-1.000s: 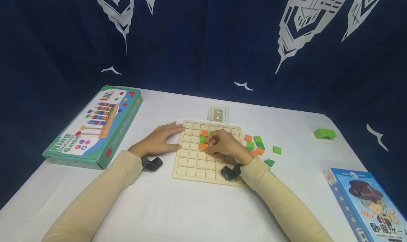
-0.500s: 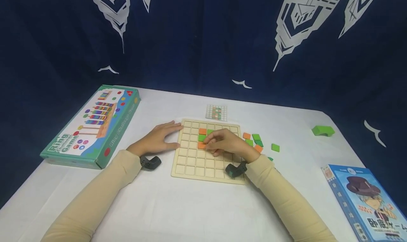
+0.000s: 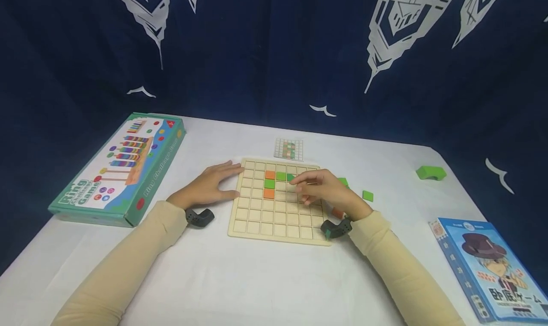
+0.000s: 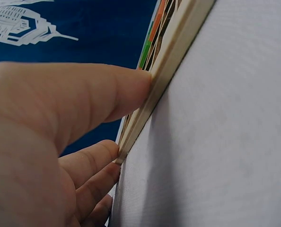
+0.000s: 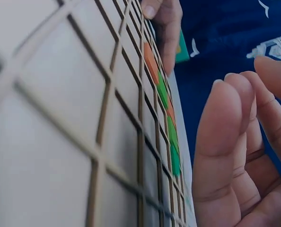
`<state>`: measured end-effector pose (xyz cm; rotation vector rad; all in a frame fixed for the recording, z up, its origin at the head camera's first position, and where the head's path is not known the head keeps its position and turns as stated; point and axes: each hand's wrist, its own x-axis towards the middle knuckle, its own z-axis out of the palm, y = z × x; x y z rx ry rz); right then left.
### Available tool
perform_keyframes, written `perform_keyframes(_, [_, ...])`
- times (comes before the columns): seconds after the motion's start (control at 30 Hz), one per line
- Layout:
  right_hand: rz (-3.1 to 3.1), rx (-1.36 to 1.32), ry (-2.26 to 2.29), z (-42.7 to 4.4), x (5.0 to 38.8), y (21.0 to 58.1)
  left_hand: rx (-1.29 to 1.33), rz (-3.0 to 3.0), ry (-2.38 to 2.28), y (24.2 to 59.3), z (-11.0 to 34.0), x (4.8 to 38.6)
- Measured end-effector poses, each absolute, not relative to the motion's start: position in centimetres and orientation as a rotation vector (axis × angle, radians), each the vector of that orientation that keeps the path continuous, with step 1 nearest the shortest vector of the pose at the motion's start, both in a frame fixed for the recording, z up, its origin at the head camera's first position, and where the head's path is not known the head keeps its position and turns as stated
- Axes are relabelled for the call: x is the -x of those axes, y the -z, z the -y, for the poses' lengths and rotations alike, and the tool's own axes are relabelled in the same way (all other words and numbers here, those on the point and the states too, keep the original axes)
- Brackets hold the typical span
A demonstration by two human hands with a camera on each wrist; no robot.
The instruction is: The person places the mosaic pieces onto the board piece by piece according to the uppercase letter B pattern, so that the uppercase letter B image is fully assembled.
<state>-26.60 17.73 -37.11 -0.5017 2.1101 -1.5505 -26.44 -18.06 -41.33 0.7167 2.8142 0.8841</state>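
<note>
Your right hand (image 3: 327,192) holds nothing, left of the loose green tile (image 3: 367,195)

Your right fingers bend lightly over the wooden board (image 3: 274,218), the thumb apart, nothing visible between them. The loose green tile lies on the desk (image 3: 192,269), beyond the board's right edge, so to reach it means going rightward; your right hand is clearly the nearer. It looks square, with no long axis to line up. A nearer green tile (image 3: 343,181) peeks out just behind that hand.

Your left hand (image 3: 207,185) has its fingers spread, thumb and fingertips touching the board's left edge.

On the board, an orange tile (image 3: 270,174), a green tile (image 3: 269,183) and a lower orange tile (image 3: 269,193) make a column; a second green tile (image 3: 280,176) and a dark green tile (image 3: 290,177) continue rightward from its top. The pattern card (image 3: 288,149) lies just beyond the board.

The left box (image 3: 147,173) reads "Ring Challenge Game"; the right box (image 3: 496,269) reads "卧底ゲーム", its smaller print unclear.
</note>
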Motion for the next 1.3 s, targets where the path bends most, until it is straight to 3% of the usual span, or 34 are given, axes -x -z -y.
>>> perform_keyframes(0.8, [-2.337, 0.259, 1.637, -26.3, 26.8, 37.3, -0.751, -2.801, -0.896, 41.4, 18.1, 26.5])
perform_keyframes(1.3, [-2.469, 0.198, 1.49, -27.1, 27.0, 38.7, -0.765, -2.792, -0.896, 41.5, 18.2, 26.5])
